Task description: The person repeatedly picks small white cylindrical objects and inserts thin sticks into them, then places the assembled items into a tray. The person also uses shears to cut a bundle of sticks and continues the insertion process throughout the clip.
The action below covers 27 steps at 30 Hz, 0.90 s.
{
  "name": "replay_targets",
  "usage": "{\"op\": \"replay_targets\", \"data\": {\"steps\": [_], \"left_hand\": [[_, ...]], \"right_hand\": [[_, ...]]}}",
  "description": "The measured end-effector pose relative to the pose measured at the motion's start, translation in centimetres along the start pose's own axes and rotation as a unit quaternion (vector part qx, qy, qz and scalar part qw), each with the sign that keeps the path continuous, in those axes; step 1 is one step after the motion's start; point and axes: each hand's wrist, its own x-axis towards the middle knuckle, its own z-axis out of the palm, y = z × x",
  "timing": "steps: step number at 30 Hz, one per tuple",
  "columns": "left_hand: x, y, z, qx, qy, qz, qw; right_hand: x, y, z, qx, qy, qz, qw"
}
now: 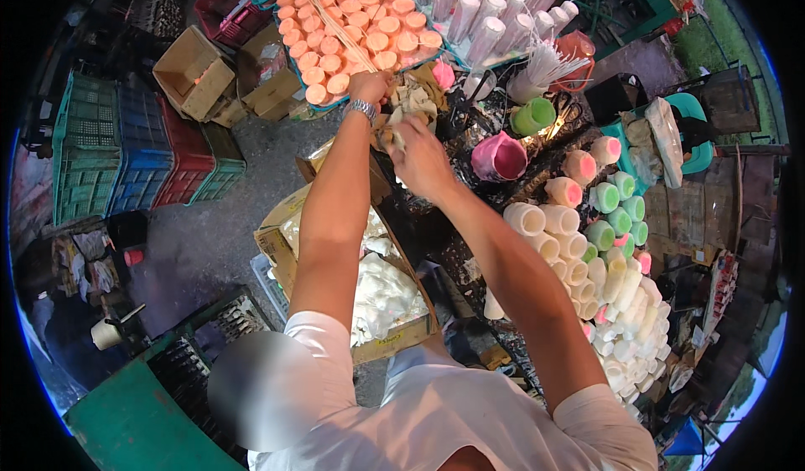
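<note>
Both hands (394, 114) closed on crumpled beige cloth (411, 102), bunched between them.

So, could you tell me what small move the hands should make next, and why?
Probably keep working the crumpled cloth over the small thing the right hand holds. The left hand is on the cloth beside the tray of orange cups, and both hands meet there. What the right hand holds is too hidden to name.

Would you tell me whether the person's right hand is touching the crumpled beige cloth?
Touching: the head view shows the right hand closed on the crumpled beige cloth, no gap between them.
</note>
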Motion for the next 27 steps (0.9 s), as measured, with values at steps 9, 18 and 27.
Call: {"op": "replay_targets", "data": {"steps": [9,18,27], "left_hand": [[-0.4,2.6,-4.7,0.1,-0.002,0.165,0.981],[0.5,3.1,-5.7,0.035,-0.164,0.128,0.978],[-0.4,2.1,-7.8,-0.186,-0.169,0.096,0.963]], "right_hand": [[7.6,4.3,2.3,-0.187,-0.143,0.092,0.968],[9.9,3.7,3.0,0.042,0.009,0.082,0.996],[10.1,4.2,2.8,0.057,0.012,0.202,0.978]]}}
